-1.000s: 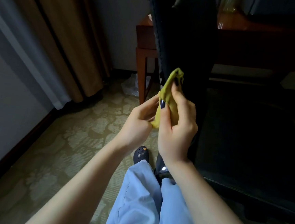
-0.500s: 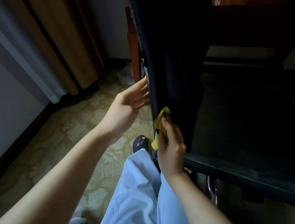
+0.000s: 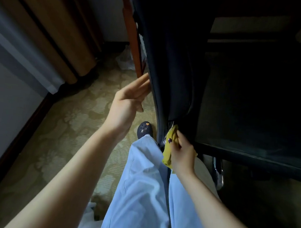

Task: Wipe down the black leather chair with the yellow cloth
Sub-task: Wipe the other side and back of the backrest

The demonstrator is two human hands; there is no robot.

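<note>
Cloth: the yellow cloth (image 3: 168, 151) is bunched at the bottom of the chair's backrest, where back meets seat, its loose end hanging down beside the trouser leg.
Right hand: the right hand (image 3: 181, 153) grasps the cloth with curled fingers and holds its top against the chair.
Left hand: the left hand (image 3: 127, 101) is released, fingers straight, fingertips at the backrest's outer edge, higher up and well apart from the cloth.
Chair: the black chair (image 3: 174, 65) stands close in front, seat to the right.
Floor: patterned carpet (image 3: 68, 128); a dark shoe (image 3: 144, 129) just left of the chair base.
</note>
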